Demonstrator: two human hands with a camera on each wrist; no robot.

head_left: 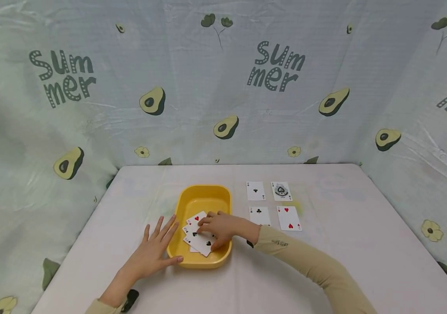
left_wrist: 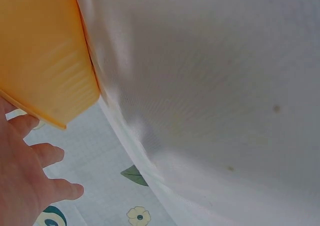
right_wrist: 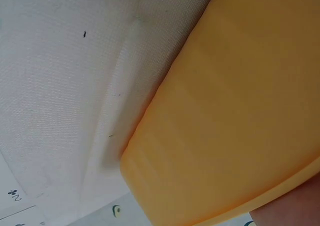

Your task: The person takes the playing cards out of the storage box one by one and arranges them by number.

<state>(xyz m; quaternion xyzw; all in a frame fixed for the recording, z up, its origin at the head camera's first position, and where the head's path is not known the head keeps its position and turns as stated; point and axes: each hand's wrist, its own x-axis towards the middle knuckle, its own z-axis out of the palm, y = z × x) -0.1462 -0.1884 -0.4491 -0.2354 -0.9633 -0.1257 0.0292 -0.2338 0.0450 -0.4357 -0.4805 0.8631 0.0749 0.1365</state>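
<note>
A yellow plastic tray (head_left: pixel 204 259) sits on the table with several overlapping playing cards in it. On top lies a two of spades (head_left: pixel 201 247), and a heart card (head_left: pixel 197 218) shows behind it. My right hand (head_left: pixel 221 227) reaches over the tray's right rim. Its bent fingertips touch the cards, with the thumb apart from them at the right corner of the two of spades. The left hand (head_left: pixel 150 248), fingers spread, rests against the tray's left rim. Both wrist views show the tray's outer wall (left_wrist: pixel 45 51); the right wrist view hides the fingers.
To the right of the tray, cards lie face up in two rows: an ace of clubs (head_left: pixel 255 190) and an ace of spades (head_left: pixel 282 191) behind, a two of clubs (head_left: pixel 259 213) and a two of hearts (head_left: pixel 289 218) in front. A printed cloth (head_left: pixel 192 144) hangs around the table.
</note>
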